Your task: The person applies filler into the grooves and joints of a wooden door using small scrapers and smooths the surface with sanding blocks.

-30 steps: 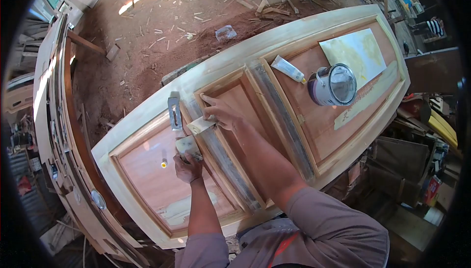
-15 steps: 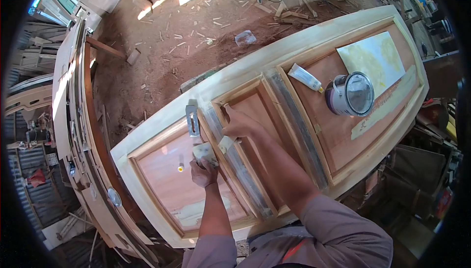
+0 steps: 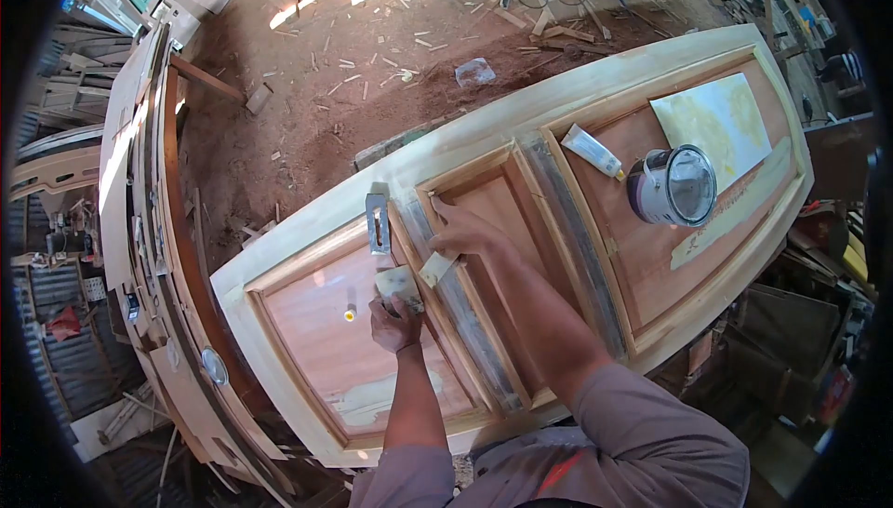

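Observation:
A large wooden panelled piece (image 3: 321, 446) with recessed sections lies below me. My left hand (image 3: 396, 325) is closed on a pale, smeared block (image 3: 400, 287) above the left recessed panel. In my right hand (image 3: 458, 231) is a small flat pale scraper (image 3: 437, 268), held over the frame strip beside the middle recess; one finger reaches to the corner of that recess. A metal planing tool (image 3: 378, 225) lies on the frame's upper edge. On the left panel sits a small yellow cap (image 3: 350, 315), with a pale smear (image 3: 377, 401) lower down.
On the right panel are an open can (image 3: 690, 185), a white tube (image 3: 593, 152) and a stained sheet (image 3: 714, 122). Stacked boards (image 3: 158, 303) stand along the left. Wood scraps and a clear plastic piece (image 3: 474, 73) lie on the dirt floor.
The view has shifted, so the piece appears farther right and slightly lower. My right hand's fingers have changed pose and the scraper has turned to a steeper slant. My left hand keeps its block.

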A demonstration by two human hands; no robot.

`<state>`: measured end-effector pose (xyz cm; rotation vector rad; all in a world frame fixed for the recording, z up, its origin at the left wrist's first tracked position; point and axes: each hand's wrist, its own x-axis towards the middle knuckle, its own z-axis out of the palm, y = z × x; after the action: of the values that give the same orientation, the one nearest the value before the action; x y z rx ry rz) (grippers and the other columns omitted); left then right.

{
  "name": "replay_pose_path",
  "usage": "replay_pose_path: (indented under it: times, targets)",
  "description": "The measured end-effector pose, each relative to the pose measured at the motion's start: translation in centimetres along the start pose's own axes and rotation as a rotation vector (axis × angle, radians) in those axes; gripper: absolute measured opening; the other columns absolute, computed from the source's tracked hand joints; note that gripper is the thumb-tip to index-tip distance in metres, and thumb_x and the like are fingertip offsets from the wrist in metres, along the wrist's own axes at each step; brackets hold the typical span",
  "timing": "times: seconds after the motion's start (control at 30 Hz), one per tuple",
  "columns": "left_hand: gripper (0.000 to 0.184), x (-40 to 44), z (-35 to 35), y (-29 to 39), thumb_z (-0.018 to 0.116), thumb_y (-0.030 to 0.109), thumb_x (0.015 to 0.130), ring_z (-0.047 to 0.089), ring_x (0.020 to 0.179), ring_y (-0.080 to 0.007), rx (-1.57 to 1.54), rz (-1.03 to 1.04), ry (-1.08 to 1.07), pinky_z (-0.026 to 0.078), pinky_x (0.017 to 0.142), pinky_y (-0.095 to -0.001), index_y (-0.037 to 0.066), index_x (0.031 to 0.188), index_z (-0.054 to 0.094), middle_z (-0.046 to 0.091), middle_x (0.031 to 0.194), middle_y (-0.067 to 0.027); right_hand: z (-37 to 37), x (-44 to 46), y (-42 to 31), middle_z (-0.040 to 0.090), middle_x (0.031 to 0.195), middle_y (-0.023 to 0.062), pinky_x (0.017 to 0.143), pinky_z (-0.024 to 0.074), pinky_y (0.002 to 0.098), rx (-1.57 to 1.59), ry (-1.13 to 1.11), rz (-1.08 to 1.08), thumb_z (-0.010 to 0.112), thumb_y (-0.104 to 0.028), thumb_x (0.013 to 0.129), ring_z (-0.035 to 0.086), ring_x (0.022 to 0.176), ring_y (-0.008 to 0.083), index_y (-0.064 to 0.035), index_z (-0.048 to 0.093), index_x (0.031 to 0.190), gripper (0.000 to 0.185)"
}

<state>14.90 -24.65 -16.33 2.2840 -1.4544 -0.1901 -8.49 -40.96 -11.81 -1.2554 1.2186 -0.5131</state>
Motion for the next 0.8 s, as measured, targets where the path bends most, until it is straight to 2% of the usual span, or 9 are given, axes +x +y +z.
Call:
replay_pose_path:
  times: [0.07, 0.17, 0.27, 0.4, 0.47, 0.57, 0.67, 0.77, 0.8]
  targets:
    - [0.034, 0.2, 0.0, 0.2, 0.063, 0.038, 0.099, 0.069, 0.082, -0.0471, -0.004, 0.006, 0.006, 0.053, 0.070, -0.0578, 0.005, 0.105, 0.058, 0.071, 0.089, -0.0224, -1.8, -1.0, -2.9, 0.074, 0.095, 0.0185, 0.068, 0.0606, 0.0370, -0.018, -0.093, 0.123, 0.075, -0.018, 0.075, 0.073, 0.079, 0.0255, 0.0019, 0.022, 0.167, 0.108]
    - [0.034, 0.1, 0.1, 0.2, 0.062, 0.037, 0.099, 0.069, 0.083, -0.0476, -0.011, 0.030, 0.030, 0.053, 0.070, -0.0578, 0.004, 0.107, 0.058, 0.072, 0.091, -0.0228, -2.2, 0.3, -0.4, 0.075, 0.092, 0.0201, 0.062, 0.0612, 0.0375, -0.068, -0.086, 0.072, 0.077, -0.018, 0.077, 0.074, 0.074, 0.0259, 0.0035, 0.040, 0.157, 0.091]
    - [0.034, 0.1, 0.3, -0.2, 0.062, 0.037, 0.098, 0.069, 0.084, -0.0480, -0.003, 0.034, 0.023, 0.054, 0.070, -0.0577, 0.004, 0.109, 0.059, 0.072, 0.093, -0.0235, -4.1, -0.7, -2.2, 0.075, 0.085, 0.0169, 0.062, 0.0614, 0.0363, -0.096, -0.222, 0.201, 0.074, -0.017, 0.078, 0.075, 0.075, 0.0235, 0.0018, 0.043, 0.157, 0.087]
    - [0.035, 0.1, 0.1, 0.1, 0.062, 0.036, 0.098, 0.069, 0.086, -0.0480, 0.001, 0.006, -0.011, 0.054, 0.071, -0.0575, 0.004, 0.111, 0.059, 0.072, 0.094, -0.0240, -5.0, -0.8, -1.4, 0.073, 0.082, 0.0138, 0.061, 0.0579, 0.0337, -0.080, -0.186, 0.166, 0.072, -0.015, 0.079, 0.072, 0.073, 0.0201, 0.0011, 0.039, 0.160, 0.089]
    - [0.035, 0.1, 0.1, -0.1, 0.062, 0.036, 0.098, 0.069, 0.085, -0.0477, 0.003, 0.011, -0.011, 0.054, 0.071, -0.0576, 0.004, 0.111, 0.059, 0.072, 0.094, -0.0238, -4.5, -1.6, -1.1, 0.070, 0.088, 0.0103, 0.064, 0.0554, 0.0304, -0.033, -0.074, 0.124, 0.073, -0.015, 0.080, 0.068, 0.075, 0.0161, 0.0041, 0.034, 0.163, 0.094]
    - [0.034, 0.1, 0.0, 0.0, 0.062, 0.036, 0.098, 0.069, 0.084, -0.0471, -0.003, 0.016, -0.010, 0.053, 0.071, -0.0577, 0.004, 0.109, 0.059, 0.071, 0.092, -0.0231, -1.9, -0.5, 2.0, 0.073, 0.097, 0.0166, 0.064, 0.0540, 0.0328, 0.363, 0.064, 0.092, 0.069, -0.013, 0.079, 0.068, 0.075, 0.0194, 0.0028, 0.025, 0.166, 0.100]
    - [0.033, 0.1, 0.3, -0.2, 0.063, 0.036, 0.097, 0.069, 0.082, -0.0465, -0.012, 0.017, -0.006, 0.053, 0.070, -0.0577, 0.005, 0.107, 0.058, 0.071, 0.089, -0.0226, -1.0, -1.7, -1.1, 0.065, 0.125, 0.0212, 0.071, 0.0540, 0.0334, 0.567, 0.058, 0.194, 0.069, -0.011, 0.078, 0.067, 0.087, 0.0199, 0.0069, 0.017, 0.167, 0.104]
    - [0.033, 0.2, 0.4, -0.6, 0.064, 0.036, 0.097, 0.069, 0.081, -0.0462, -0.023, 0.012, -0.005, 0.053, 0.070, -0.0571, 0.005, 0.105, 0.058, 0.070, 0.088, -0.0225, 0.0, -1.2, -1.7, 0.058, 0.135, 0.0188, 0.062, 0.0510, 0.0319, 0.711, 0.049, 0.221, 0.068, -0.007, 0.076, 0.064, 0.088, 0.0196, 0.0022, 0.011, 0.169, 0.110]
    - [0.032, 0.1, 0.4, -0.5, 0.064, 0.036, 0.097, 0.069, 0.081, -0.0462, -0.026, 0.001, -0.010, 0.053, 0.069, -0.0568, 0.005, 0.105, 0.058, 0.070, 0.088, -0.0225, 0.6, -0.8, -1.6, 0.055, 0.138, 0.0186, 0.063, 0.0514, 0.0324, 0.743, 0.064, 0.204, 0.068, -0.008, 0.075, 0.063, 0.090, 0.0197, 0.0011, 0.012, 0.169, 0.110]
